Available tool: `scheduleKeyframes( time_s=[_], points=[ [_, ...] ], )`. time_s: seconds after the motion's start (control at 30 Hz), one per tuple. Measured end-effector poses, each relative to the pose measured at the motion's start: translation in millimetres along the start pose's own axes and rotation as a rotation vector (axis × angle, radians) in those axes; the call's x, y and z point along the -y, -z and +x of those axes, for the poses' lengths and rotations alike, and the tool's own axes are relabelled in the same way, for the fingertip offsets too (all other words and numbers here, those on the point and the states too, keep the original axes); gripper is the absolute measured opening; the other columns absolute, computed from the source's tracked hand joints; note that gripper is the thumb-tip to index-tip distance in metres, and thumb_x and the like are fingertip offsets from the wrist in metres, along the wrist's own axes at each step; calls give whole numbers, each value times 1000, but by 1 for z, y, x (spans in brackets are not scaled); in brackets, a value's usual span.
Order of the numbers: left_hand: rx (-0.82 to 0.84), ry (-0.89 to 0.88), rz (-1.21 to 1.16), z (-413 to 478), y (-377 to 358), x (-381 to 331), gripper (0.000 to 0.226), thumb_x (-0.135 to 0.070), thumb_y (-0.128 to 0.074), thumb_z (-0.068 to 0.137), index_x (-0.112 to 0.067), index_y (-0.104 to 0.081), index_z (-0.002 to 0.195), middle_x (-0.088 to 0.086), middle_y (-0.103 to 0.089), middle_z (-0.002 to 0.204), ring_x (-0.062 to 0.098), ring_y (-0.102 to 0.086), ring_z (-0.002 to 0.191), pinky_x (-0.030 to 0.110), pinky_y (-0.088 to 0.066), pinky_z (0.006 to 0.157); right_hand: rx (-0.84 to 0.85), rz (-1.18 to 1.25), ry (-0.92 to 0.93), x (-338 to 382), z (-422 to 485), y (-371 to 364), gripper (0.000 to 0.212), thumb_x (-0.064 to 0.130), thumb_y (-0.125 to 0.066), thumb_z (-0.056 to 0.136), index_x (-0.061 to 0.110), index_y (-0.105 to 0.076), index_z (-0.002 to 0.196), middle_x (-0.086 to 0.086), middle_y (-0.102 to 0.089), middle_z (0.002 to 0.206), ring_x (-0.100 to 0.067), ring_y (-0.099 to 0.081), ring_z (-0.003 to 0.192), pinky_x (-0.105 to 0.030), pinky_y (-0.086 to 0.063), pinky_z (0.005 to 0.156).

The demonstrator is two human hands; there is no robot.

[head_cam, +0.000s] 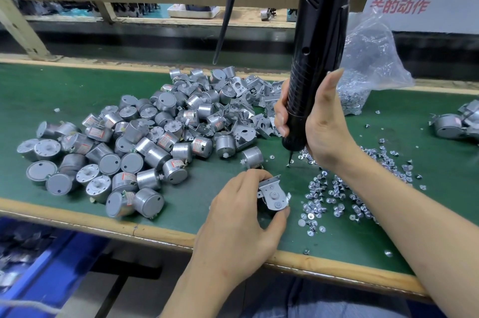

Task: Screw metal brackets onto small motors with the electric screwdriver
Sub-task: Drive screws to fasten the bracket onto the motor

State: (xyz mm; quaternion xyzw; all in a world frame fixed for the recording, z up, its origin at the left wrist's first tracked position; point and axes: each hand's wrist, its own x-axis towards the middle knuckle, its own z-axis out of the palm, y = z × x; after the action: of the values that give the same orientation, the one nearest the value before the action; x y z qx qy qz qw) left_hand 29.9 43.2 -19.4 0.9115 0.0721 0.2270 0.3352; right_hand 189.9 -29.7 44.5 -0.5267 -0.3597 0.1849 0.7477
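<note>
Two bare hands: the left hand (241,216) pinches a round silvery motor (268,210) under its flat metal bracket (273,194), while the right hand (315,125) wraps a ribbed black screwdriver (315,58).

Glossy black plastic screwdriver (315,58); matt grey metal motors (145,136) (brushed).

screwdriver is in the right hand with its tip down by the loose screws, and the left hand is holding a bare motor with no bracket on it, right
Not quite. The head view shows the motor in the left hand already has a metal bracket sitting on top of it. The rest holds: the right hand grips the screwdriver, tip down by the loose screws.
</note>
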Motion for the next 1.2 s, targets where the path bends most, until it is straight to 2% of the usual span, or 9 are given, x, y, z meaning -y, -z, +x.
scheduleKeyframes(
  time_s=[0.5,0.77,0.87,0.93,1.0,1.07,1.2],
  points=[
    [-1,7,16,0,3,-2,30,-42,-68,84,-34,-50,106,-21,-57,97,2,-55,91,32,-51,78,-1,2,1,-5,-1,-2,68,93,-40,64,30,-63,73,2,-57,59,-18,-49,49,-26,-44,51],
    [8,39,-17,1,6,-2,35,-41,-77,79,-37,-55,106,-24,-60,93,-4,-56,86,6,-39,73,-2,-33,-19,-4,-1,-2,69,96,-40,64,31,-62,74,3,-58,60,-18,-50,49,-27,-45,51],
    [21,54,-49,2,8,-1,38,-38,-82,77,-36,-59,107,-25,-62,91,-6,-57,86,2,-37,73,10,-23,-16,-2,-1,-3,70,94,-38,65,29,-62,74,1,-57,60,-19,-49,48,-28,-43,52],
    [26,58,-56,2,9,-1,39,-38,-83,76,-34,-61,107,-26,-61,88,-6,-56,83,2,-37,72,30,24,-11,3,-2,-4,74,92,-33,67,24,-59,76,0,-54,59,-18,-48,47,-29,-42,53],
    [28,63,-51,2,10,-2,40,-38,-84,75,-32,-62,108,-26,-60,86,-6,-55,80,3,-37,71,69,103,-21,9,-3,-4,84,92,-13,76,20,-57,74,0,-51,56,-16,-45,44,-29,-38,51],
    [31,70,-44,3,10,-2,41,-38,-84,74,-31,-62,109,-25,-60,86,-5,-54,78,4,-37,70,118,192,-26,15,-7,-6,86,78,5,82,19,-57,72,1,-48,52,-15,-42,40,-28,-33,49],
    [42,64,-35,4,10,-4,40,-36,-84,74,-28,-64,108,-25,-62,90,-9,-53,78,3,-36,70,174,290,-15,22,-15,-14,82,72,7,80,16,-52,69,1,-45,49,-14,-40,37,-33,-24,48]
  ],
)
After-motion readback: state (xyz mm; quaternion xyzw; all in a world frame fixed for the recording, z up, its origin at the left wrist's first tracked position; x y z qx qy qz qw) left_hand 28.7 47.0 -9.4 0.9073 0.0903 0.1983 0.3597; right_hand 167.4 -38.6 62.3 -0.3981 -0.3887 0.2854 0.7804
